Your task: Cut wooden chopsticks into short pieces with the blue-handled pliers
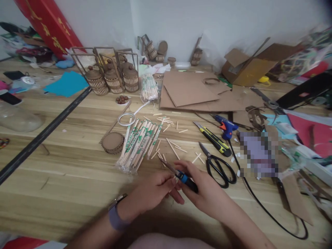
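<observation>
Head view: your R hand (201,183) grips a blue-and-black tool (183,178), tip pointing fwd-L; your L hand (157,188) curls just beside it, can't tell if pinching anything. Tool's btwn both hands. Wrapped sticks (138,143) lie fwd-L, scissors (213,159) nr R hand.

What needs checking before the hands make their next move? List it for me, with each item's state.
1. Blue-and-black tool gripped: ok, in the right hand.
2. Anything held in the left hand: cannot tell, the view is too blurred.
3. Loose sticks gathered: not ok, scattered beyond the hands.
4. Scissors well clear of the right hand: not ok, they lie close beside it.
5. Glue gun set down: ok, beyond the utility knife.
</observation>
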The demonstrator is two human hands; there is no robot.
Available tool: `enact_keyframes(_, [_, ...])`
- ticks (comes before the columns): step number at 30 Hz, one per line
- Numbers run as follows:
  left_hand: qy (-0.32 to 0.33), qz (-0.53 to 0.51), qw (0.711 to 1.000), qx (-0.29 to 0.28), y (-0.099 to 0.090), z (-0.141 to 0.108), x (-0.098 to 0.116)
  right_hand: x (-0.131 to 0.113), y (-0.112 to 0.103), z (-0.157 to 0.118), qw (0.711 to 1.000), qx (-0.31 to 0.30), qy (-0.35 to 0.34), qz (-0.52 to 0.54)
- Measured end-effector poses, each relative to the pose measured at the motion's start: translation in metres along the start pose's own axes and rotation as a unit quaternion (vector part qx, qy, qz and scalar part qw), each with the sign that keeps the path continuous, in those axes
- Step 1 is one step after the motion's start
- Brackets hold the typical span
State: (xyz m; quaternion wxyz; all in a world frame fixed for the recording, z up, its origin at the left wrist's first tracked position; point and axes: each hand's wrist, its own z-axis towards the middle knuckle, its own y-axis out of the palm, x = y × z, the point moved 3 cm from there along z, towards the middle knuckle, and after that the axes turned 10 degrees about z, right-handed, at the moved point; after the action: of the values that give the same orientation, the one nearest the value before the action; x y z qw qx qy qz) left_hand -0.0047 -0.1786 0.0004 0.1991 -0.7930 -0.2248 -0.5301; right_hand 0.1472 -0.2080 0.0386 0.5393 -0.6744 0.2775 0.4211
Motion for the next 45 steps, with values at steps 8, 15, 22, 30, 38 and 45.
enact_keyframes(8, [0.03, -0.012, 0.999, -0.022, 0.001, -0.001, 0.003, -0.003, 0.005, -0.002, 0.999, -0.028, 0.015, 0.015])
enact_keyframes(15, [-0.04, -0.037, 0.992, 0.116, -0.005, 0.0, 0.002, -0.009, 0.008, -0.001, 0.997, 0.051, -0.05, -0.026])
enact_keyframes(22, [-0.031, -0.114, 0.983, 0.142, -0.002, 0.001, 0.001, -0.001, 0.029, -0.004, 0.988, 0.098, -0.073, -0.094])
enact_keyframes(30, [-0.002, -0.095, 0.982, 0.163, -0.004, -0.001, 0.003, -0.001, 0.022, -0.008, 0.995, 0.084, -0.042, -0.029])
enact_keyframes(38, [0.012, -0.036, 0.989, 0.145, -0.016, -0.007, 0.007, 0.001, -0.022, -0.044, 0.952, -0.037, 0.237, 0.19])
enact_keyframes(45, [0.012, -0.018, 0.996, 0.088, -0.009, -0.009, 0.013, 0.005, -0.028, -0.048, 0.925, -0.072, 0.31, 0.206])
